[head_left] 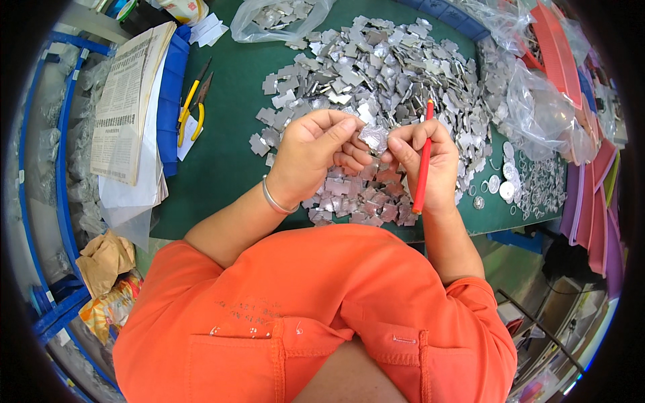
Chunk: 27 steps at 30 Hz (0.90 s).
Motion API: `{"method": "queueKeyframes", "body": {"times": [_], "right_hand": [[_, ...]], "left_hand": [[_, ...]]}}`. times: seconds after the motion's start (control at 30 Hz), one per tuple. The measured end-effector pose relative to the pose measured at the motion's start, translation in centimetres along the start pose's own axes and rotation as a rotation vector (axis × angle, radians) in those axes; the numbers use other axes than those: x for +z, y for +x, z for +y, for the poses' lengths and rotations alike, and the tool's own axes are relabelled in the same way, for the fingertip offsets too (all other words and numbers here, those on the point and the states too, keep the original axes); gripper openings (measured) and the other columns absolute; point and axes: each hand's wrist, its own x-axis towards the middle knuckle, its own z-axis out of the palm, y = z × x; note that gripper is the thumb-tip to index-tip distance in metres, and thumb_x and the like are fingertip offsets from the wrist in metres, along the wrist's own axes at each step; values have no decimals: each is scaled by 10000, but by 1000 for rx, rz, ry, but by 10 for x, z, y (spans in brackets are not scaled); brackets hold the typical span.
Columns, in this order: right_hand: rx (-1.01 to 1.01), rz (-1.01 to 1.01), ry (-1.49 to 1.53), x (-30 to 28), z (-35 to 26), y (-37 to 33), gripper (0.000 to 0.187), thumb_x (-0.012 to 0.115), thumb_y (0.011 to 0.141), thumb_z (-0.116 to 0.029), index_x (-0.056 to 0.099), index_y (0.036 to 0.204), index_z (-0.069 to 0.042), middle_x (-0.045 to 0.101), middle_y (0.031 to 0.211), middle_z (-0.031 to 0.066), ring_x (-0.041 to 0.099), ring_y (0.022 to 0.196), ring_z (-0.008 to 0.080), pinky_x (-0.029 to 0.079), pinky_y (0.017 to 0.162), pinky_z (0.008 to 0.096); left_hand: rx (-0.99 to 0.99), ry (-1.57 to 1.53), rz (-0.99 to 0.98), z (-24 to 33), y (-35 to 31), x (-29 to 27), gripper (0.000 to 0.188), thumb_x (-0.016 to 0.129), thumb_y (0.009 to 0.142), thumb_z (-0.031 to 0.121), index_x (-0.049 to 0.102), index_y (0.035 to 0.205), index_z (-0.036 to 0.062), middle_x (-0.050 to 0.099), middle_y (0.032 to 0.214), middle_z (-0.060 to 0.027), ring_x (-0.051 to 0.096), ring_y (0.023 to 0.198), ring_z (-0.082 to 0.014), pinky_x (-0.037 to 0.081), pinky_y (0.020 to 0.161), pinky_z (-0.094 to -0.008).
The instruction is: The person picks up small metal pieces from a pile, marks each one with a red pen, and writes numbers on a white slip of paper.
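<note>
A small shiny silver metal piece (373,139) sits between my two hands, above a heap of flat grey metal pieces (376,74). My left hand (319,144) is closed, its thumb and forefinger pinching the piece's left side. My right hand (430,158) holds a red pen-like stick (424,168) slanting up between its fingers. The thumb and fingertips of that hand also reach the piece's right edge. More flat metal pieces (363,198) lie below my hands, close to the table's near edge.
The green table (222,181) carries yellow-handled pliers (191,114) and a blue bin (176,94) with newspapers (127,101) at the left. A plastic bag (279,19) of metal pieces lies at the back. Rings and discs (521,181) are spread at the right, beside clear bags (537,111).
</note>
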Motion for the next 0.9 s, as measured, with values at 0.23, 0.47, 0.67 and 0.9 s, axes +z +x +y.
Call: {"method": "queueKeyframes", "body": {"times": [0.23,0.47,0.67,0.9], "right_hand": [[-446,9,-283,-2,12,-3,255,619,800,74,402,735,-44,637,881,162,607,700,104,506,506,204],[-398,17,-220,-1,6,-7,251,609,801,80,395,755,-43,624,966,188,610,735,103,523,526,203],[-355,37,-121,4,2,-14,224,568,828,74,384,796,-50,605,1006,192,610,807,126,530,620,226],[82,35,61,4,-10,-22,132,499,913,-53,381,853,-60,602,865,134,610,661,134,505,572,232]], "left_hand": [[37,124,-17,1,0,2,188,617,855,89,554,980,-37,634,816,-103,651,709,-164,522,577,-239],[204,187,-47,-2,-6,7,228,643,786,-42,540,989,-36,613,946,-115,625,833,-162,530,704,-258],[345,267,-85,-8,-11,8,264,632,761,-98,530,996,-33,568,988,-76,591,908,-129,505,804,-251],[618,534,2,-15,-20,19,253,629,748,-118,547,968,-26,577,980,-104,619,795,-173,529,701,-277]]}}
